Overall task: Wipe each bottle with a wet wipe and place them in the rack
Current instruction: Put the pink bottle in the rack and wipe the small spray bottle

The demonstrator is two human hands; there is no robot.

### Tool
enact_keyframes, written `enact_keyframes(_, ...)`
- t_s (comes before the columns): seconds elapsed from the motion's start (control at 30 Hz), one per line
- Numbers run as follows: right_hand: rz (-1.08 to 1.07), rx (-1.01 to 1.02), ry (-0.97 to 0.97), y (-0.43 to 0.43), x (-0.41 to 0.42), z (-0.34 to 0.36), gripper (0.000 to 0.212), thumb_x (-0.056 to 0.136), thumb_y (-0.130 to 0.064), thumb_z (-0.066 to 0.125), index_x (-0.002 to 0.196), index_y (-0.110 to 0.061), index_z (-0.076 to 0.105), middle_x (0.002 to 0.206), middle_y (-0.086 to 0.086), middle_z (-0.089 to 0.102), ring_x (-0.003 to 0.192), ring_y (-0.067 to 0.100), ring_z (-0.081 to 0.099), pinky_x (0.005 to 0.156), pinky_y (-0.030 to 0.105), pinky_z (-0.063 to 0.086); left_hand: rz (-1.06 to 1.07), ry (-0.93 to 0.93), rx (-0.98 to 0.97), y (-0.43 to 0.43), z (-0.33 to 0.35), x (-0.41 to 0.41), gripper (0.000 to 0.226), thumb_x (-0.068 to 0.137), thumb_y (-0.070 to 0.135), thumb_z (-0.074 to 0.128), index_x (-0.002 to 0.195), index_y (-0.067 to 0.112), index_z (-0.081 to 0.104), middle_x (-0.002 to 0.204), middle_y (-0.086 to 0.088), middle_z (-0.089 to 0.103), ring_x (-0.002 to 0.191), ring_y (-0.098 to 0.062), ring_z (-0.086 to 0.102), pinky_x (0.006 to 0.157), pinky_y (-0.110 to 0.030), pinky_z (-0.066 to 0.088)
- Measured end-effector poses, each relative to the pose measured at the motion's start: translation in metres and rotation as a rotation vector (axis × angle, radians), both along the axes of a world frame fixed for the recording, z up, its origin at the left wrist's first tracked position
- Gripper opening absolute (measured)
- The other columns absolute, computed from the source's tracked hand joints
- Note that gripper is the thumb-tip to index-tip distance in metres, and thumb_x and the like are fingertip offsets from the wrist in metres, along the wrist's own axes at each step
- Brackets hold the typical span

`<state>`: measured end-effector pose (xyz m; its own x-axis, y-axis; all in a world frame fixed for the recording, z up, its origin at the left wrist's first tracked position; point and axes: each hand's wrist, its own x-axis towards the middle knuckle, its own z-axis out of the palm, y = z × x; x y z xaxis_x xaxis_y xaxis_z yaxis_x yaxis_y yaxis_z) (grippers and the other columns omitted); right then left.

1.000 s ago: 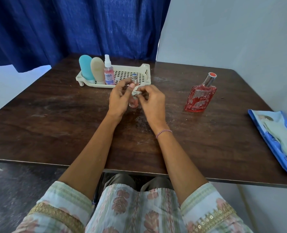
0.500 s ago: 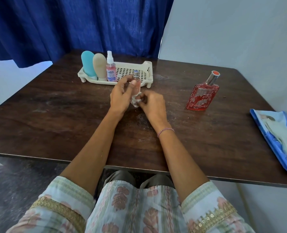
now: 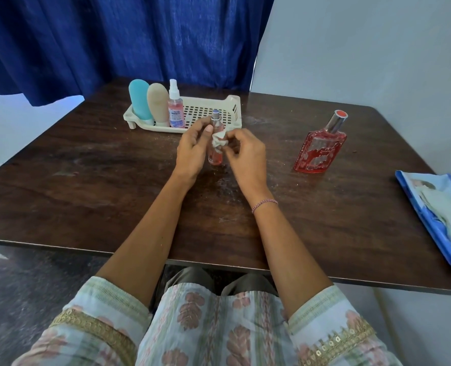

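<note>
The person sits at the dark wooden worktop with both hands brought together over its middle. The left hand grips a small pink bottle, its fingers curled round the left side of the bottle with the thumb up near the silver cap. The bottle stands upright between the two hands; I cannot tell whether its base touches the worktop. The right hand pinches a crumpled wet wipe, its fingers closed on the wipe and pressing it against the upper right side of the bottle. A thin bracelet circles the right wrist.

Just beyond the fingertips of both hands sits the cream plastic rack. Three items stand upright at its end, beyond and to the left of the left fingers: a blue tube, a beige tube touching it, and a pink spray bottle beside that. The part of the rack nearest the hands shows bare perforated floor.

Well to the right of the right fingers, a flat red perfume bottle with a silver neck stands on the worktop, apart from everything else. Farther right again, at the worktop's edge, lies a blue wipes pack with a pale wipe hanging out of it.
</note>
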<state>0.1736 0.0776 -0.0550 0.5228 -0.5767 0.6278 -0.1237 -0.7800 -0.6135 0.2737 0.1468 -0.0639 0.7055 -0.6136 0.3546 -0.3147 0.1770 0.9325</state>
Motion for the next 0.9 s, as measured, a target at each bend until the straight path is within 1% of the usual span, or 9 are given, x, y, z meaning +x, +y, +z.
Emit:
enact_keyframes(0.17, -0.028, 0.001, 0.217, -0.004, 0.000, -0.006, 0.016, 0.077, -0.005, 0.072, 0.093, -0.007, 0.068, 0.093, 0.008, 0.068, 0.079, 0.016, 0.062, 0.077, 0.032, 0.054, 0.005, -0.036, -0.010, 0.001, 0.002, -0.006, 0.030, 0.094, 0.025, 0.057, 0.121, 0.013, 0.058, 0.108, 0.005, 0.066, 0.105, -0.010, 0.062, 0.094, -0.034, 0.051)
enact_keyframes(0.23, -0.016, -0.007, 0.266, -0.004, 0.001, -0.007, 0.015, 0.077, -0.007, 0.073, 0.091, -0.008, 0.068, 0.091, 0.007, 0.068, 0.078, 0.017, 0.062, 0.076, 0.034, 0.054, 0.005, -0.060, -0.023, 0.001, 0.003, -0.006, 0.031, 0.093, 0.024, 0.059, 0.121, 0.011, 0.059, 0.107, 0.003, 0.067, 0.103, -0.012, 0.063, 0.092, -0.033, 0.053)
enact_keyframes(0.37, -0.006, -0.023, 0.100, 0.000, 0.002, -0.003, 0.013, 0.079, -0.007, 0.071, 0.092, -0.007, 0.067, 0.094, 0.007, 0.066, 0.081, 0.015, 0.062, 0.076, 0.029, 0.054, 0.004, -0.043, -0.037, 0.001, 0.002, -0.003, 0.035, 0.093, 0.023, 0.059, 0.123, 0.007, 0.059, 0.114, -0.006, 0.066, 0.108, -0.016, 0.061, 0.094, -0.032, 0.051)
enact_keyframes(0.43, 0.001, -0.027, -0.005, 0.002, 0.001, -0.001, 0.014, 0.080, -0.004, 0.069, 0.093, -0.008, 0.066, 0.099, 0.005, 0.065, 0.086, 0.013, 0.062, 0.077, 0.025, 0.055, 0.008, -0.032, -0.031, 0.001, 0.003, -0.003, 0.034, 0.094, 0.021, 0.058, 0.124, 0.005, 0.058, 0.118, -0.009, 0.065, 0.111, -0.015, 0.059, 0.095, -0.027, 0.049)
enact_keyframes(0.5, 0.008, -0.041, -0.026, 0.002, 0.001, -0.003, 0.015, 0.079, -0.003, 0.069, 0.092, -0.008, 0.066, 0.099, 0.005, 0.064, 0.088, 0.013, 0.062, 0.078, 0.026, 0.055, -0.001, -0.015, -0.033, 0.001, 0.003, -0.003, 0.033, 0.094, 0.017, 0.057, 0.124, 0.003, 0.058, 0.118, -0.009, 0.064, 0.111, -0.014, 0.060, 0.093, -0.023, 0.049)
enact_keyframes(0.67, 0.049, -0.036, 0.297, -0.002, 0.006, -0.011, 0.015, 0.077, -0.006, 0.072, 0.091, -0.008, 0.070, 0.094, 0.007, 0.066, 0.081, 0.020, 0.063, 0.080, 0.037, 0.053, -0.023, 0.081, -0.104, 0.004, 0.005, -0.004, 0.031, 0.095, 0.009, 0.054, 0.125, 0.002, 0.055, 0.116, -0.011, 0.065, 0.108, -0.015, 0.062, 0.093, -0.029, 0.051)
enact_keyframes(0.73, 0.055, -0.044, 0.238, 0.000, 0.006, -0.010, 0.015, 0.077, -0.005, 0.072, 0.092, -0.007, 0.070, 0.094, 0.007, 0.065, 0.080, 0.017, 0.062, 0.079, 0.029, 0.052, -0.028, 0.136, -0.130, 0.005, 0.006, -0.002, 0.028, 0.096, 0.010, 0.052, 0.123, 0.001, 0.055, 0.110, -0.008, 0.066, 0.102, -0.012, 0.064, 0.090, -0.027, 0.053)
enact_keyframes(0.8, 0.049, -0.023, 0.082, 0.004, 0.003, -0.004, 0.015, 0.078, -0.004, 0.070, 0.093, -0.008, 0.069, 0.096, 0.005, 0.065, 0.081, 0.011, 0.060, 0.077, 0.019, 0.049, -0.056, 0.189, -0.150, 0.004, 0.006, 0.000, 0.028, 0.097, 0.011, 0.050, 0.122, -0.003, 0.053, 0.106, -0.006, 0.066, 0.096, -0.011, 0.064, 0.083, -0.024, 0.053)
enact_keyframes(0.9, 0.031, -0.003, -0.062, 0.004, 0.002, 0.000, 0.016, 0.079, -0.004, 0.069, 0.095, -0.007, 0.068, 0.100, 0.004, 0.064, 0.088, 0.011, 0.061, 0.081, 0.020, 0.052, -0.124, 0.214, -0.123, 0.003, 0.004, -0.002, 0.027, 0.099, 0.010, 0.046, 0.123, -0.002, 0.052, 0.101, -0.001, 0.064, 0.091, -0.006, 0.062, 0.080, -0.021, 0.051)
